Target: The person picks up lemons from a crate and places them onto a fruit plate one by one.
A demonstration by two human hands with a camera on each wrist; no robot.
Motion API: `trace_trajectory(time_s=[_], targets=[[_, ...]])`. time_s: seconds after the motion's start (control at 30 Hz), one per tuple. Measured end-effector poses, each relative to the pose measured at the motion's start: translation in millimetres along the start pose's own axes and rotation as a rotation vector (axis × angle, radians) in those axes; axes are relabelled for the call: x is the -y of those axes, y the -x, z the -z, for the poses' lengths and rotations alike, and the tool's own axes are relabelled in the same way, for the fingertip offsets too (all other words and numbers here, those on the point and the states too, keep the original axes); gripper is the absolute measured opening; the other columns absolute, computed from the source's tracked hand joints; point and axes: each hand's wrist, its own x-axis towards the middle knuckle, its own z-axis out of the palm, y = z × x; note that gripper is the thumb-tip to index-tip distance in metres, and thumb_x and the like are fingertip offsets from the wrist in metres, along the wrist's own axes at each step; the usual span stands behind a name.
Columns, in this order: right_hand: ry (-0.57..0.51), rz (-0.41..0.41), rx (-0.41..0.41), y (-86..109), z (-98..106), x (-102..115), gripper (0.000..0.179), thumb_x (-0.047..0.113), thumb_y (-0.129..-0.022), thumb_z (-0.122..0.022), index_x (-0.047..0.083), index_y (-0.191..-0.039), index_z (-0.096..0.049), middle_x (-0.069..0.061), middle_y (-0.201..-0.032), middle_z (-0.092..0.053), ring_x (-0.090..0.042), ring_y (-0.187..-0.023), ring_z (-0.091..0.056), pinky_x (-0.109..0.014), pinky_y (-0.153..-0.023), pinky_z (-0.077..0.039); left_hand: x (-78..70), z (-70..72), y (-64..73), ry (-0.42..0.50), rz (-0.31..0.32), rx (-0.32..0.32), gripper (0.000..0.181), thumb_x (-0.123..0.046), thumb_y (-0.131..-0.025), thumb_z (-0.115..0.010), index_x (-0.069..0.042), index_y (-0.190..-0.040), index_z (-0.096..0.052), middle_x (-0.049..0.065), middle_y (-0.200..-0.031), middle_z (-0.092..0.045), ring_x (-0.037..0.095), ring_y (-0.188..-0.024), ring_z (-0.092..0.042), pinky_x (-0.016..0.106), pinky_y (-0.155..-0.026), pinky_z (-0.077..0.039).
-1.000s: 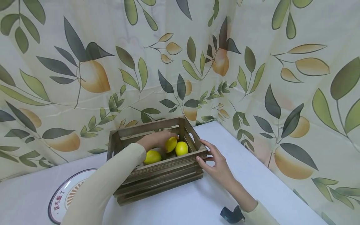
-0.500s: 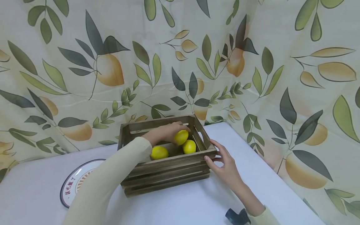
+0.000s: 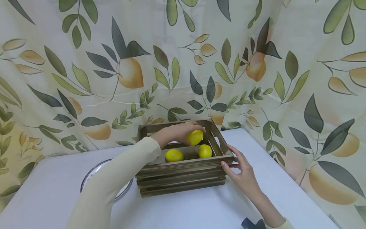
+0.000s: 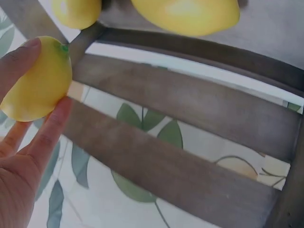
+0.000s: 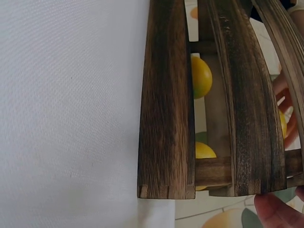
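In the head view, my left hand [image 3: 180, 133] reaches into a slatted wooden crate [image 3: 183, 178] and holds a yellow lemon [image 3: 195, 137] above the crate floor. The left wrist view shows this lemon [image 4: 50, 80] between thumb and fingertips, its green-tinted end outward. Two more lemons lie inside the crate: one at the left [image 3: 174, 155], the other near the right end [image 3: 205, 151]. At the crate's front right corner, my right hand [image 3: 243, 174] grips the rim, thumb on the front and fingers round the side. The right wrist view has its thumb at a slat's end.
A white plate with a dark rim [image 3: 125, 190] lies left of the crate, partly hidden by the left sleeve [image 3: 114, 181]. The crate stands on a white-covered table [image 3: 177, 213]. A leaf-and-fruit patterned curtain [image 3: 171, 63] hangs behind. A dark object [image 3: 253, 223] is by the right wrist.
My left hand has raised the lemon from beside the others to higher inside the crate. The right hand keeps its place on the corner. The head view has shifted, moving the scene rightward.
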Motion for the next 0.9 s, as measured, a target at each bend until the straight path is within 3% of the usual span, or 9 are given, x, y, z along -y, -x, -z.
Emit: trace_trajectory(time_s=[0.27, 0.5, 0.9], targets=[[-0.001, 0.006, -0.004, 0.6, -4.0, -1.5, 0.066, 0.001, -0.085, -0.071, 0.013, -0.145, -0.045, -0.012, -0.139, -0.051, 0.003, -0.095, -0.056, -0.011, -0.074, -0.051, -1.1, 12.0, 29.5, 0.026, 0.029, -0.036, 0.074, -0.004, -0.080, -0.079, -0.023, -0.144, -0.047, 0.010, -0.145, -0.042, 0.024, -0.122, -0.050, 0.037, -0.102, -0.047], [0.002, 0.016, -0.008, -2.7, -7.9, -0.7, 0.064, 0.001, -0.085, -0.070, 0.010, -0.144, -0.045, -0.015, -0.139, -0.051, 0.003, -0.095, -0.056, -0.010, -0.075, -0.051, 0.1, 21.8, 58.5, 0.023, 0.014, -0.089, 0.072, -0.002, -0.079, -0.080, -0.020, -0.142, -0.049, 0.010, -0.139, -0.044, 0.026, -0.116, -0.053, 0.038, -0.098, -0.050], [0.025, 0.013, -0.030, 0.1, -4.4, -3.4, 0.065, 0.001, -0.085, -0.070, 0.009, -0.144, -0.045, -0.018, -0.137, -0.051, 0.010, -0.095, -0.051, -0.006, -0.075, -0.048, 13.1, 30.7, 91.4, 0.068, 0.034, -0.218, 0.070, -0.004, -0.078, -0.080, -0.017, -0.140, -0.051, 0.012, -0.139, -0.047, 0.031, -0.124, -0.049, 0.043, -0.102, -0.047]])
